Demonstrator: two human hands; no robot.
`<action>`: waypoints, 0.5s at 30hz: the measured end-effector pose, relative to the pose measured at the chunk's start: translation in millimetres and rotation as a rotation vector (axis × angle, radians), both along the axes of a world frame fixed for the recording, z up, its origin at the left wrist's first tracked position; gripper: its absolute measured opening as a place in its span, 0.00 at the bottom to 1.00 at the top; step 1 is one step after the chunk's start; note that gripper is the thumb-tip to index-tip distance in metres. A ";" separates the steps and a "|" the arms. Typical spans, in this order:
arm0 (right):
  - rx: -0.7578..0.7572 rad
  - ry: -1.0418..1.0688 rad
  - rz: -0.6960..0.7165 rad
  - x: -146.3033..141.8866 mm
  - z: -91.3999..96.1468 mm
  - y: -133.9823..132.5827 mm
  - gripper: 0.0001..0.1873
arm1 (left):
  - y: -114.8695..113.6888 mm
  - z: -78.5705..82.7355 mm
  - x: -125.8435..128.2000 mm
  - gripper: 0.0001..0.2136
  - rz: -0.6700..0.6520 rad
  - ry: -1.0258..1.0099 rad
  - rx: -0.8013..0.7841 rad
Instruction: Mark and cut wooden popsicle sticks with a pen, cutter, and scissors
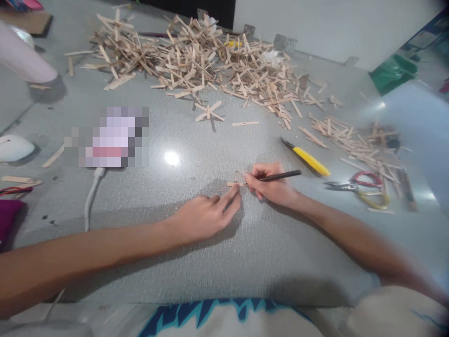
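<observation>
My left hand (206, 213) presses a short wooden craft stick (230, 184) against the grey table with its fingertips. In my right hand (271, 185) is a dark pen (284, 175), gripped in a writing pose with its tip at the stick's right end. Whether the tip touches the wood is hard to make out. Beyond my hands lie a loose craft stick (245, 123) and a star-shaped piece made of crossed sticks (209, 111). Right of my right hand rests a yellow utility knife (310, 160), and nearer to me are scissors (365, 187) with red and yellow handles.
A large heap of craft sticks (189, 61) spreads along the back, and a smaller pile (368, 140) lies at the right. On the left are a blurred-out device (110, 138) with a white cable (89, 201) and a white mouse (16, 148).
</observation>
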State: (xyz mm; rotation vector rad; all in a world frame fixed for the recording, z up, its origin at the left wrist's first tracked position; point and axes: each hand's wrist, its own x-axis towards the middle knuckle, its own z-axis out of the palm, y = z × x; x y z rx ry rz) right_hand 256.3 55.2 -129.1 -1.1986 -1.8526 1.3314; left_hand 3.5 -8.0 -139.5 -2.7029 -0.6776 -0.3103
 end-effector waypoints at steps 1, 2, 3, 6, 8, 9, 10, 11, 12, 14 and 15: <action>0.004 -0.005 0.003 0.2 -0.1 -0.1 0.27 | 0.0 -0.2 0.0 0.19 0.001 0.002 0.005; 0.008 -0.011 0.004 0.4 0.0 -0.2 0.27 | 0.0 -0.4 0.1 0.19 0.003 0.004 0.007; 0.011 -0.018 0.005 0.4 0.1 -0.2 0.27 | 0.0 -0.7 0.2 0.19 0.005 0.003 0.009; 0.021 -0.029 0.008 0.7 0.7 0.0 0.28 | -0.1 -1.4 0.6 0.18 0.005 -0.014 0.006; 0.032 -0.035 0.015 1.0 0.9 0.5 0.28 | 0.0 -1.5 1.0 0.19 0.002 -0.022 0.003; 0.037 -0.038 0.019 1.3 1.0 0.7 0.28 | 0.1 -1.5 1.0 0.19 -0.001 -0.022 -0.001; 0.041 -0.039 0.023 1.5 1.2 1.0 0.28 | 0.3 -1.4 1.0 0.19 -0.004 -0.024 -0.006; 0.044 -0.039 0.027 1.6 1.3 1.3 0.27 | 0.4 -1.4 1.0 0.19 -0.007 -0.027 -0.011; 0.045 -0.037 0.031 1.7 1.5 1.4 0.27 | 0.5 -1.4 0.9 0.18 -0.009 -0.031 -0.016; 0.040 -0.037 0.035 1.5 2.1 1.5 0.27 | 0.6 -2.1 0.6 0.18 -0.007 -0.037 -0.024; 0.039 -0.040 0.036 1.2 2.3 1.5 0.28 | 0.6 -2.7 0.5 0.18 -0.003 -0.039 -0.024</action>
